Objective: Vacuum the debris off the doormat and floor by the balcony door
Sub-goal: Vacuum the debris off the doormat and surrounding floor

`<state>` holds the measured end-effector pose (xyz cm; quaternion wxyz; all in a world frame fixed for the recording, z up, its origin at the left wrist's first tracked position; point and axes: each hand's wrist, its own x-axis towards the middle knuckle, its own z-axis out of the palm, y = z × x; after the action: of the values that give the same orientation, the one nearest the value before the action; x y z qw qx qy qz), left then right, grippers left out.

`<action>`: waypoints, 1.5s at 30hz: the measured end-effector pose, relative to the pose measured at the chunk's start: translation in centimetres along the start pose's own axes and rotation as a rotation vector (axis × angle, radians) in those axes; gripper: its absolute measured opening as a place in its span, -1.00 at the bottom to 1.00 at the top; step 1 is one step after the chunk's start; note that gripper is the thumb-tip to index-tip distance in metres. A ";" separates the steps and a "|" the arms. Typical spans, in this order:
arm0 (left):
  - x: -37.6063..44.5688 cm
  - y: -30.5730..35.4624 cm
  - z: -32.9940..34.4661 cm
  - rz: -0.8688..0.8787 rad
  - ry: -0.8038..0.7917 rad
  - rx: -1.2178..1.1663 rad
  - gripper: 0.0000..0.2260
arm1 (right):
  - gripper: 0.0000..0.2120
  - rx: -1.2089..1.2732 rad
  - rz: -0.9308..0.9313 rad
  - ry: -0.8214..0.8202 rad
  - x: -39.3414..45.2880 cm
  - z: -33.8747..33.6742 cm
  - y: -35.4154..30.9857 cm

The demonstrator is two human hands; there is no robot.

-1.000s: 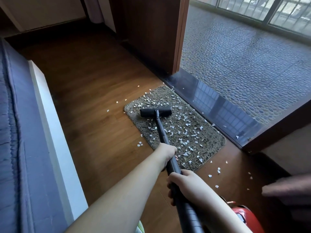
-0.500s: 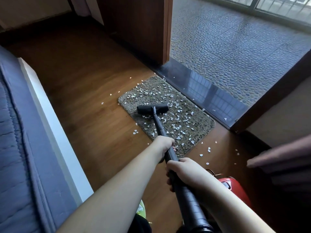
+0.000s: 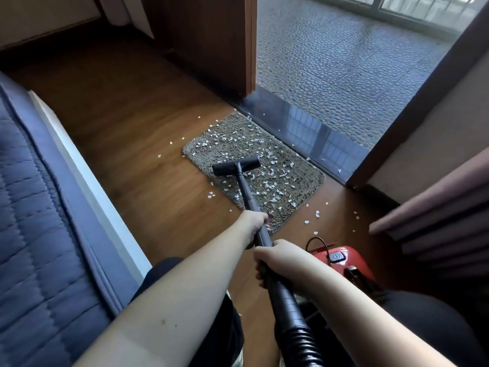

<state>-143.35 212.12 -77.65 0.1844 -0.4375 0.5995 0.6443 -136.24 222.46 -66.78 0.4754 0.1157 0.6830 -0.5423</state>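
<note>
A grey-brown doormat [image 3: 299, 178] lies on the wooden floor [image 3: 137, 144] beside the dark door threshold [image 3: 312, 136]. Several white debris flakes [image 3: 267, 186] cover the mat and dot the floor around it. The black vacuum head [image 3: 236, 165] rests on the mat's left half. Its black wand [image 3: 246, 194] runs back toward me. My left hand [image 3: 255, 222] grips the wand further forward. My right hand [image 3: 275, 254] grips it just behind, where the ribbed hose [image 3: 291, 313] begins.
The red vacuum body [image 3: 341, 258] sits on the floor at my right. A blue quilted mattress [image 3: 39, 221] on a white frame runs along the left. A brown door [image 3: 211, 41] stands open onto the pebbled balcony floor [image 3: 344, 62]. Curtain folds [image 3: 436, 213] hang at right.
The vacuum head has slid back toward me over the mat, from its far left part to mid-mat. The view has pulled back, showing more of the red vacuum body.
</note>
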 end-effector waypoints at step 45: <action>-12.4 -10.8 4.6 -0.104 -0.176 0.117 -0.76 | -0.81 -0.154 0.122 0.230 -11.8 0.3 10.4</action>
<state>-129.89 222.29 -75.00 0.2947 -0.3985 0.5939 0.6338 -122.96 230.42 -64.22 0.4335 0.1817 0.7643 -0.4415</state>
